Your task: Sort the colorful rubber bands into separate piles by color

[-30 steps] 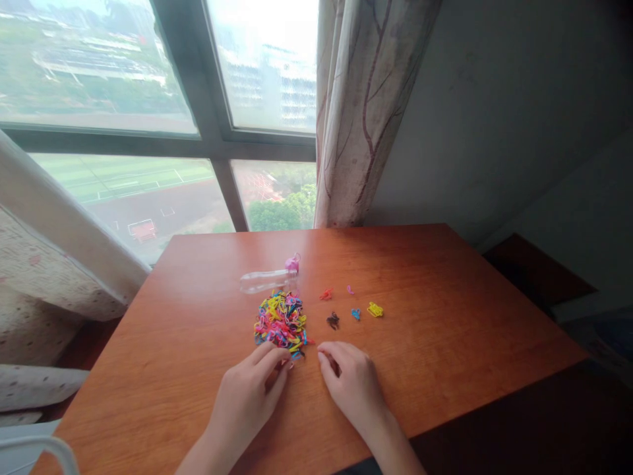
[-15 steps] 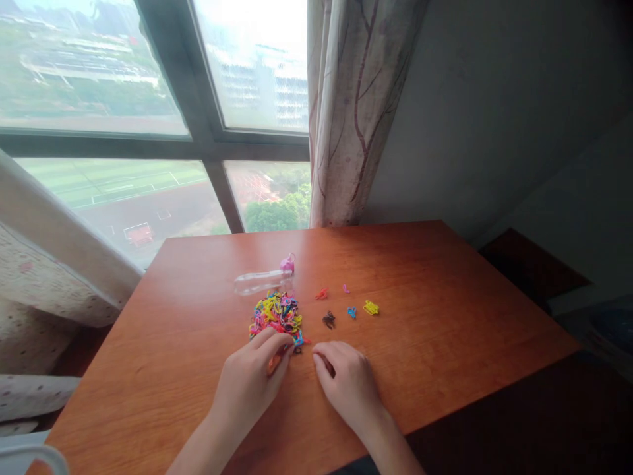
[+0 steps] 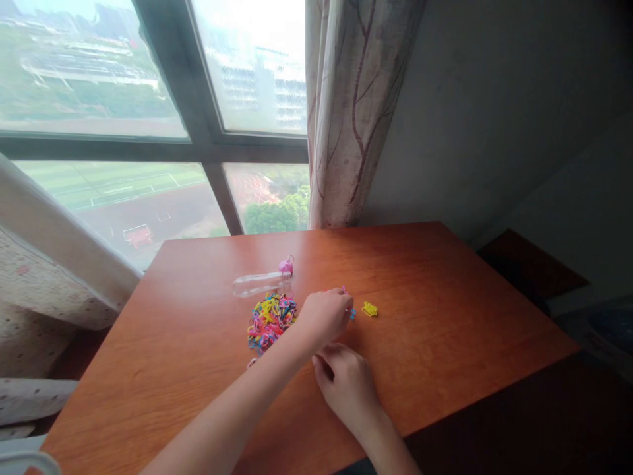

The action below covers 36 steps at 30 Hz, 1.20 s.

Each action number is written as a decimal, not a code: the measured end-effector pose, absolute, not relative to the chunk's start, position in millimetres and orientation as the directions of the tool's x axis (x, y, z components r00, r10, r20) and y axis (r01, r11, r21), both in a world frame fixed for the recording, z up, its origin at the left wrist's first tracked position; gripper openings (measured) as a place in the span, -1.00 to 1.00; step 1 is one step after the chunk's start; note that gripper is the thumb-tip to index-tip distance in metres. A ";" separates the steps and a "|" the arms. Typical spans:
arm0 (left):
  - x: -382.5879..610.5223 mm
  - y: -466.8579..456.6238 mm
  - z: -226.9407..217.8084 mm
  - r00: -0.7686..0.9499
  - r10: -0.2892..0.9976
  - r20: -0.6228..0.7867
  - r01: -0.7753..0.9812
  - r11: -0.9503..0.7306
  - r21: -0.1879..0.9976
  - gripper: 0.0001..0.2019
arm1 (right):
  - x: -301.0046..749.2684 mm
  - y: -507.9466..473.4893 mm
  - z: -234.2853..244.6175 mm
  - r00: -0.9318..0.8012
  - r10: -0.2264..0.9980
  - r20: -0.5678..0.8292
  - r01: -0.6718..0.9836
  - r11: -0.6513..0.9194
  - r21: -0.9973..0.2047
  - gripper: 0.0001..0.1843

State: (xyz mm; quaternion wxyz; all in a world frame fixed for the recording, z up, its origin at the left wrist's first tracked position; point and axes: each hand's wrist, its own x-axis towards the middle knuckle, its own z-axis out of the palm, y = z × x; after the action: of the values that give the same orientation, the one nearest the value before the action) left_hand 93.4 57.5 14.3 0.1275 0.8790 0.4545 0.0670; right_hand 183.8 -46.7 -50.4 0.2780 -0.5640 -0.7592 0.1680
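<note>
A heap of small colourful rubber bands [image 3: 267, 318] lies in the middle of a wooden table [image 3: 445, 316]. My left hand [image 3: 324, 315] reaches across to the right of the heap, fingers bunched and pointing down over small sorted groups of bands; what it holds is hidden. A yellow group [image 3: 369, 309], a blue band [image 3: 352, 314] and a pink band [image 3: 343, 289] show beside it. My right hand [image 3: 346, 386] rests on the table nearer me, fingers curled under. A loose pink band [image 3: 252, 361] lies in front of the heap.
A clear plastic bottle [image 3: 257, 284] with a pink cap [image 3: 285, 265] lies on its side behind the heap. A window [image 3: 148, 132] and a patterned curtain [image 3: 351, 112] stand beyond the table's far edge. A dark wall is at the right.
My left hand has left the heap's near edge and moved up and right over the small groups, covering the red and black ones. The right hand has hardly moved.
</note>
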 end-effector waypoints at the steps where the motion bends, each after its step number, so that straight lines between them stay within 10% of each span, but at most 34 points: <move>1: 94.9 59.3 12.4 0.576 0.818 -0.004 0.785 -0.552 0.281 -0.87 | 183.8 -46.9 -50.7 -0.211 0.948 0.240 0.751 0.314 -0.581 -0.83; 36: -45.0 -57.2 -27.2 0.351 0.934 0.062 0.834 -0.342 0.434 -0.77 | 156.8 -51.9 -36.3 -0.342 0.915 0.216 0.749 0.404 -0.525 -0.91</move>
State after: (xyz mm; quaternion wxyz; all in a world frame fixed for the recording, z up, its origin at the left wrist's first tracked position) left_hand -45.0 -57.2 -27.2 0.1657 0.8051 0.5489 0.1518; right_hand 156.8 -51.9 -36.3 0.2443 -0.5190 -0.8014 0.1692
